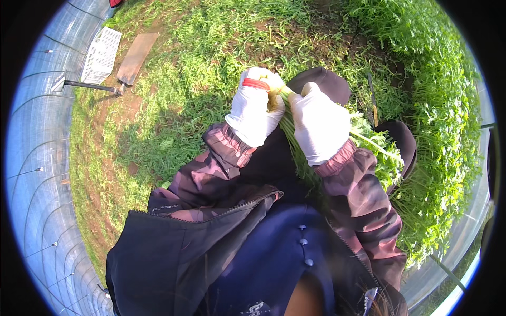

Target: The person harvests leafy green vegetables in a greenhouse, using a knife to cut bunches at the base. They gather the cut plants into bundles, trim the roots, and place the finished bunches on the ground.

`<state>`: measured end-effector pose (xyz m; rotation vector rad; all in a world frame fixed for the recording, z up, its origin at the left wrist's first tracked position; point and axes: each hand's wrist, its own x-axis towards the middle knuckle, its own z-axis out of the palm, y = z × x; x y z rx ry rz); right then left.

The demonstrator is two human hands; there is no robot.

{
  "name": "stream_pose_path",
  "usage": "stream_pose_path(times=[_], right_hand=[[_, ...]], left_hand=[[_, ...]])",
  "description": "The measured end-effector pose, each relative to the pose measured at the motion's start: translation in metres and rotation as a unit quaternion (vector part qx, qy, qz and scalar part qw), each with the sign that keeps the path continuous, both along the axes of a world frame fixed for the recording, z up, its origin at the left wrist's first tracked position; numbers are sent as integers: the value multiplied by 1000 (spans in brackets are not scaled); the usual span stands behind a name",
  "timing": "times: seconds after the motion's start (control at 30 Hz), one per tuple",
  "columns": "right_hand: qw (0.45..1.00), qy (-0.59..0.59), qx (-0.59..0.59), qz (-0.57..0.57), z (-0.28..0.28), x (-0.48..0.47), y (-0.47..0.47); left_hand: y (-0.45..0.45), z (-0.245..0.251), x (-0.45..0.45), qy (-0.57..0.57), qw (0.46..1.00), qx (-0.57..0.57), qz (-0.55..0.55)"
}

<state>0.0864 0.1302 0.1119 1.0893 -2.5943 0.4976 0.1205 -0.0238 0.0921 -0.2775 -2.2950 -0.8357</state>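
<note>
A bundle of long green stems (pixel 290 128) with feathery leaves lies across my lap, its cut ends pointing away from me. My left hand (pixel 256 104), in a white glove, closes at the stem ends, with several red bands (pixel 256 83) looped around it. My right hand (pixel 321 122), gloved in white too, is curled against the other side of the bundle, its thumb side close to the left fingers. Whether a band runs between the fingers is too small to tell. Leaves of the bundle (pixel 379 152) spread out past my right wrist.
Dense leafy plants (pixel 442 150) stand along the right. Cut greens and soil (pixel 178 98) cover the ground. At the upper left are a white plastic crate (pixel 102 53), a flat board (pixel 138 57) and a black post (pixel 95 86). Plastic greenhouse film (pixel 39 130) curves along the left.
</note>
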Motion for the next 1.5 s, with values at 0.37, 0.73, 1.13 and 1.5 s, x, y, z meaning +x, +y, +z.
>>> stream_pose_path(times=[0.37,0.73,1.13,1.5], right_hand=[[998,12,-61,15,-4,6,-14],[999,2,-50,9,0,18,-8],[999,-24,-32,37,-5,14,-20],[996,-81,-48,-3,-7,1,16]], left_hand=[[-6,-9,10,49,990,-90,99],[1,-16,26,62,981,-107,150],[-6,-23,24,58,984,-91,142],[-12,-61,40,-168,703,689,47]])
